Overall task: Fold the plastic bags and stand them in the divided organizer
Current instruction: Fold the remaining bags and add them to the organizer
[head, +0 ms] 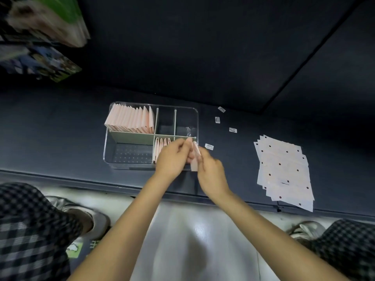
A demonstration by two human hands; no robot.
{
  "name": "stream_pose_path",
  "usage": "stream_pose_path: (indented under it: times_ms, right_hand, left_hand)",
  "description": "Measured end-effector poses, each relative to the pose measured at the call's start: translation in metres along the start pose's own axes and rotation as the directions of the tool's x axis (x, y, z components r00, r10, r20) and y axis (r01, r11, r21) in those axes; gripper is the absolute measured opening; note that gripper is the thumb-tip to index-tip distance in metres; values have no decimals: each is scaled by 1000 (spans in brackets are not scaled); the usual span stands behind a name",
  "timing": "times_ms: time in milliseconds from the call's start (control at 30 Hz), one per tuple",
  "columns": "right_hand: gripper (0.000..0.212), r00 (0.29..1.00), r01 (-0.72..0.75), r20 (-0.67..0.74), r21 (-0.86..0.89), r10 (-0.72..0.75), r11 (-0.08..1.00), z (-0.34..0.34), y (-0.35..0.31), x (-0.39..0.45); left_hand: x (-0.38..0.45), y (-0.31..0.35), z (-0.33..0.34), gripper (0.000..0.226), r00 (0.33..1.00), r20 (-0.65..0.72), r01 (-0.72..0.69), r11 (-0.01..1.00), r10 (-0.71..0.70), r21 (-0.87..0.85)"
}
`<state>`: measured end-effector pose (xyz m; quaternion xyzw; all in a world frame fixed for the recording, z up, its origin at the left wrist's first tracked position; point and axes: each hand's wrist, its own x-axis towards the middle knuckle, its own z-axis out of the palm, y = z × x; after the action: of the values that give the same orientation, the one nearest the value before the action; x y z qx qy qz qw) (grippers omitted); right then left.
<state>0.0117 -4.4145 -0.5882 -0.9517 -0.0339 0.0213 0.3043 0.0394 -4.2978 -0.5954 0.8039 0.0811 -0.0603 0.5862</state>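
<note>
A clear divided organizer (110, 126) stands on the dark table. Its far left compartment holds a row of several folded pink bags (129, 119) standing upright. A few more folded bags (161, 146) stand in the near right compartment. My left hand (172, 157) and my right hand (211, 171) meet over the organizer's near right corner, both pinching one folded pink bag (194, 165) held upright between them. A stack of flat, unfolded bags (284, 169) with dark dots lies on the table to the right.
Several small white barcode labels (217, 120) lie scattered right of the organizer. The table's front edge (101, 183) runs below my hands. Checked trouser legs and shoes (89, 216) show on the pale floor. Blurred packages (46, 21) hang at upper left.
</note>
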Motion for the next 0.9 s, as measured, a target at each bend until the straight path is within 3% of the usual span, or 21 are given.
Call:
stream_pose_path:
  times_ms: [33,100,167,267,467,533,600,667,733,800,900]
  right_hand:
    - [32,995,-95,3,124,95,988,-1,-2,5]
    - [16,963,-266,48,339,265,903,0,-3,16]
    - [13,932,-348,77,454,353,820,4,-3,26]
    - [20,909,-391,107,556,404,733,10,-5,39]
    - [16,887,-457,258,616,384,642,25,-14,62]
    - [19,894,-446,222,528,390,723,30,-16,69]
    - [18,926,-376,134,307,352,874,34,-19,74]
    - [10,957,-284,69,62,280,957,36,-24,76]
    - [4,976,-208,40,-116,214,971,39,-30,76]
    - [13,988,-138,40,-242,152,960,45,-35,77]
    - [16,985,-118,87,-272,146,955,53,-39,77]
  left_hand:
    - [2,-7,-7,35,998,-48,-41,987,49,155]
    - [7,-21,-18,28,975,-133,-90,865,178,494]
    - [12,-34,-24,23,964,-71,-153,751,257,642]
    - [16,-48,-28,25,957,21,-213,645,291,734]
    - [18,-63,-40,20,955,-48,-161,648,293,744]
    - [20,-66,-44,17,956,-65,-148,665,285,732]
    - [20,-67,-45,16,955,-74,-146,674,286,724]
    - [21,-67,-43,16,952,-85,-147,681,295,718]
    - [20,-67,-41,16,950,-95,-147,693,298,706]
    - [20,-67,-38,15,949,-93,-155,705,300,692]
    - [18,-69,-34,14,953,-95,-158,740,287,654]
